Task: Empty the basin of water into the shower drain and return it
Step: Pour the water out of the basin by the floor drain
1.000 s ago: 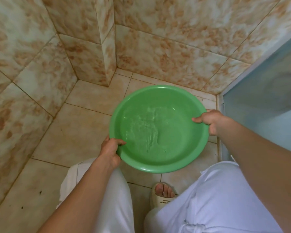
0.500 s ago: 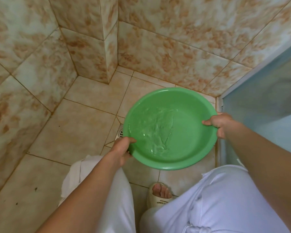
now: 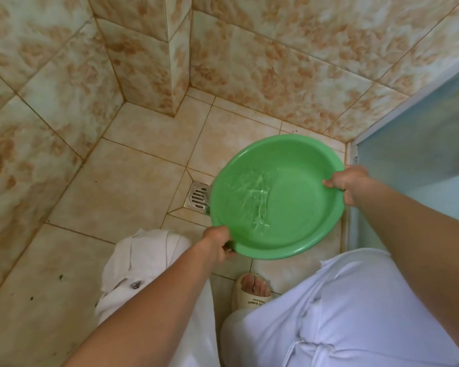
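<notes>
1. Held a green basin (image 3: 289, 205) above the tiled floor (image 3: 112, 197), left hand (image 3: 216, 243) clamped on the near rim, right hand (image 3: 347, 181) on the far right rim.
2. Carried a thin film of water (image 3: 255, 197) toward its left side.
3. Overlapped the right edge of the metal drain (image 3: 198, 197).
4. Stood in a sandal (image 3: 249, 292) just below the basin.

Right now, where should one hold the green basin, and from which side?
Grip the green basin by its rolled rim, on opposite sides, as the left hand and right hand do. It is wide and shallow with water inside, so two opposed grips likely control the tilt best.
</notes>
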Demonstrator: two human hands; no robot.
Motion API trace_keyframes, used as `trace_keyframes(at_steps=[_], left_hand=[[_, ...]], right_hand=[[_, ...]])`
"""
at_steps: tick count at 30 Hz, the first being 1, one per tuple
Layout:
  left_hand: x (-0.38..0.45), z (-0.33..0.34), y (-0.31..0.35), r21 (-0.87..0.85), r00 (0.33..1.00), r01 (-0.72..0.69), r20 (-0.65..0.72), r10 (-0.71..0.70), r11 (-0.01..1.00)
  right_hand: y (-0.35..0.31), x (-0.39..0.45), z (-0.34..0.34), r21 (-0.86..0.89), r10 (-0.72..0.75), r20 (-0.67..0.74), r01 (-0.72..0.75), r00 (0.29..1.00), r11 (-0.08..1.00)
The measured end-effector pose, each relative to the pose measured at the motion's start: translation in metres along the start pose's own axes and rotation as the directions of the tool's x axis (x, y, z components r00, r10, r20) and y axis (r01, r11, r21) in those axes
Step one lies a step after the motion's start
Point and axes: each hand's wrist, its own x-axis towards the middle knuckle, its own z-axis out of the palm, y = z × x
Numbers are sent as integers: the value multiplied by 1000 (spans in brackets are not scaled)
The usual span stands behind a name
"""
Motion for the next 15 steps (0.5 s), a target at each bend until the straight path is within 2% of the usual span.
trace_keyframes(at_steps=[6, 15], left_hand=[[8, -2, -6, 102, 1000, 18, 0, -18, 995], [8, -7, -5, 97, 1000, 16, -16, -15, 995]], right_hand=[[-4, 0, 11, -89, -40, 1, 40, 999, 995], [-6, -4, 15, -86, -22, 59, 27, 998, 996]])
